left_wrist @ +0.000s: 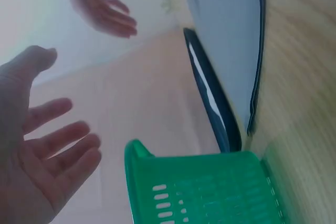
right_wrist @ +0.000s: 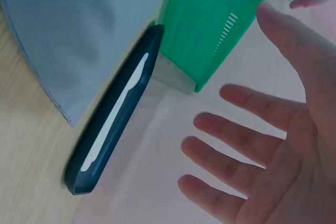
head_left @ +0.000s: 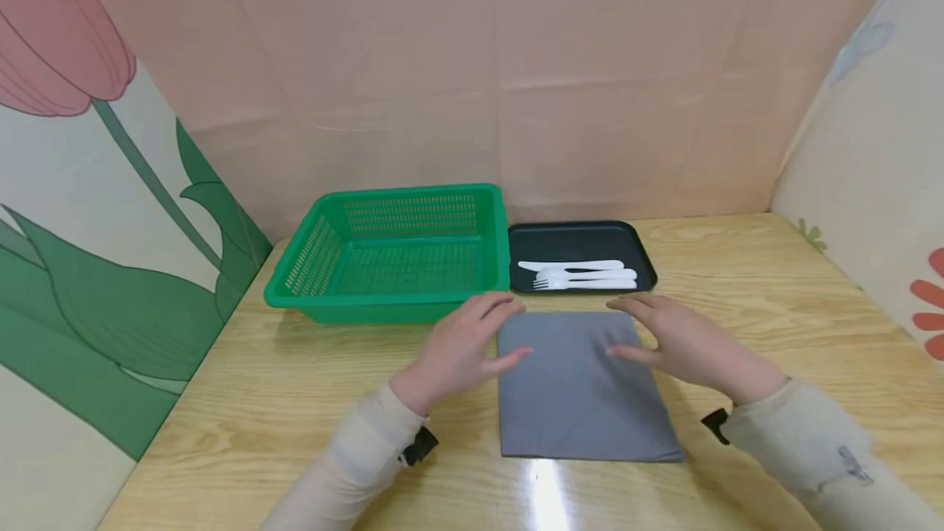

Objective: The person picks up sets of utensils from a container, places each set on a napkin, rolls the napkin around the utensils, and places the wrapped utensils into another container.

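A grey folded cloth (head_left: 575,400) lies flat on the wooden table, its near edge showing stacked layers. Over its far left corner hovers my left hand (head_left: 468,347), fingers spread and relaxed, holding nothing. My right hand (head_left: 682,342) is raised over the far right part of the cloth, thumb and fingers apart, also with nothing in it. Both palms face each other, as the left wrist view and right wrist view show. Just beyond the cloth, a black tray (head_left: 568,240) carries a white plastic knife (head_left: 571,265), a spoon (head_left: 619,274) and a fork (head_left: 590,285).
A green plastic basket (head_left: 398,310) with slotted walls stands left of the tray, right up against it. Behind them rises a pink wall covering (head_left: 398,64). Printed panels with flowers border the table (head_left: 796,310) at left and right.
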`<state>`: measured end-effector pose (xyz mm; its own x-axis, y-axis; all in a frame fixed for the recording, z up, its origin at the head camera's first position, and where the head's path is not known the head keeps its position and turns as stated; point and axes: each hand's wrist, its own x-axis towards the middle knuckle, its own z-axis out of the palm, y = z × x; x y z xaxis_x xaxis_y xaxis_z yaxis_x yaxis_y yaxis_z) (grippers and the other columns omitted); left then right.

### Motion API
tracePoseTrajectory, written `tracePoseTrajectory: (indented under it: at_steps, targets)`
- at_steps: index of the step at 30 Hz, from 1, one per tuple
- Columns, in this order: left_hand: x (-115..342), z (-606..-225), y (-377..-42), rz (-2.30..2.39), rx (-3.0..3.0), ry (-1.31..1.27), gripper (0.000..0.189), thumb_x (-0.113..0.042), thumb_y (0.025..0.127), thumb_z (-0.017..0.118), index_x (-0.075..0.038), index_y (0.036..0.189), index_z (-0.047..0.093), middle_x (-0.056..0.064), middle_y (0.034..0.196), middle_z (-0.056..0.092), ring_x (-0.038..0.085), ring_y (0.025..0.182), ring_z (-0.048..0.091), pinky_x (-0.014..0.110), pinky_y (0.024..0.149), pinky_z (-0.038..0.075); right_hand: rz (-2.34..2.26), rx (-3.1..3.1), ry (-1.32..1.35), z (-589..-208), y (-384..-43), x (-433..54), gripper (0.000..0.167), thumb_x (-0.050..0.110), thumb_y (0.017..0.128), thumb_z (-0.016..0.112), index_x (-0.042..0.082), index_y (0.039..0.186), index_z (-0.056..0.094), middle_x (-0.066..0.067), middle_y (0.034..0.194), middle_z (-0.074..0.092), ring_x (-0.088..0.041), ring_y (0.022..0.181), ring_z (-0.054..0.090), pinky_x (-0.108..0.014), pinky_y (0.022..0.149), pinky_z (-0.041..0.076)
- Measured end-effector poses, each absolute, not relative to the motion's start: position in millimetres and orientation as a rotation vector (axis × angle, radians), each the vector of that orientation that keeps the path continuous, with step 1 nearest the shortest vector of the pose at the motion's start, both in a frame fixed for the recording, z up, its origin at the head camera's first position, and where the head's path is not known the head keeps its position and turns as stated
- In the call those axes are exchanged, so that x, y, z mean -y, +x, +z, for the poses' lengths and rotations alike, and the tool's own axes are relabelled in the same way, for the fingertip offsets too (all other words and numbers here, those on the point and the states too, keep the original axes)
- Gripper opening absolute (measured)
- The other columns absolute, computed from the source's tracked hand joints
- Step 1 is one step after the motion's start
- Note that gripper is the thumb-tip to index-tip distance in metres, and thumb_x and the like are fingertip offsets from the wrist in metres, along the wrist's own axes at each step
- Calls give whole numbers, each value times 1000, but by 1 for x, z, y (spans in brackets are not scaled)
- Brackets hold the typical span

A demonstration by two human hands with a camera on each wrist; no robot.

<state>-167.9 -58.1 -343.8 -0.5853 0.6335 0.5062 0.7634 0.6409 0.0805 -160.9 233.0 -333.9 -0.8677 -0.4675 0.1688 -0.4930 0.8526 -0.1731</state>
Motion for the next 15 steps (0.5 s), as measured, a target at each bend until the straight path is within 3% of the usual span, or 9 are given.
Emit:
tracePoseTrajectory:
  at_steps: [7,15]
  targets:
    - [50,-351,-160,-298,2555,-1197,41,-44,86,62,-14,115,62,-2,111,63,11,97,63,21,74,53,353,3006,845,-345,-161,-231,72,45,76,72,5,131,50,-25,131,51,-43,115,53,-55,89,46]
    - [40,-363,-153,-166,2770,-1178,53,-54,87,55,-17,126,56,0,122,59,13,104,62,22,75,54,393,3069,912,-365,-165,-232,84,52,71,73,6,135,45,-31,139,39,-48,121,46,-58,93,43]
